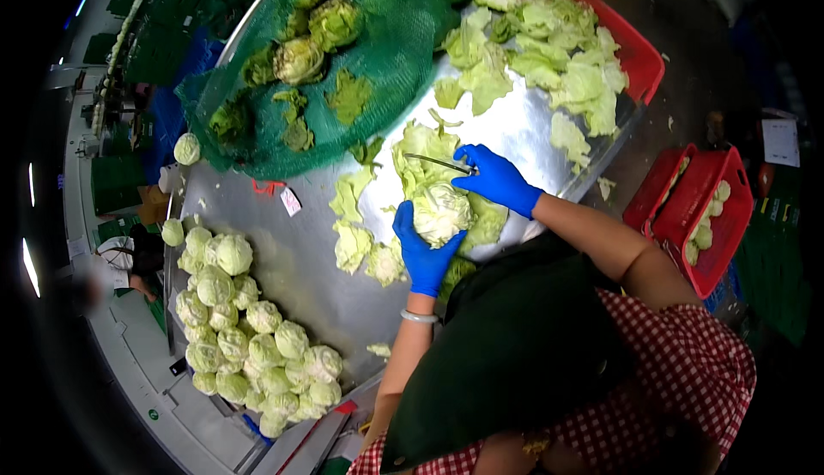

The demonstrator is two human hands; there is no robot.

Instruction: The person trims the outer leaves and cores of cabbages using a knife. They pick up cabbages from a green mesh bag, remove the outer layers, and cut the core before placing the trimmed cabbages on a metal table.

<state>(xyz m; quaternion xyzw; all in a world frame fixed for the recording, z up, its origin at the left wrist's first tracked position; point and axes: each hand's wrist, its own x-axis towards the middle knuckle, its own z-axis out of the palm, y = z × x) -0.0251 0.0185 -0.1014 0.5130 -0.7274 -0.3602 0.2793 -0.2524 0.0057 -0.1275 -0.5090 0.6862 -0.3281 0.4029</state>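
Note:
Blue gloves cover both hands. My left hand [425, 253] grips a pale green cabbage head [441, 212] from its near left side. In my right hand [496, 177] is a knife [439, 162], its thin curved blade pointing left above a loose outer leaf [421, 143]. The right fingers are close to the cabbage's upper edge; whether they touch it, I cannot tell. More cut leaves [353, 243] lie to the left of the cabbage on the steel table [299, 237].
Trimmed cabbages [257, 346] are heaped at the table's left. A green mesh sack [386, 89] holds untrimmed heads at the back. Leaves spill over a red crate [647, 66]; another red crate [724, 237] with cabbages stands at right. A tag [290, 201] bears writing. A person [122, 259] is at far left.

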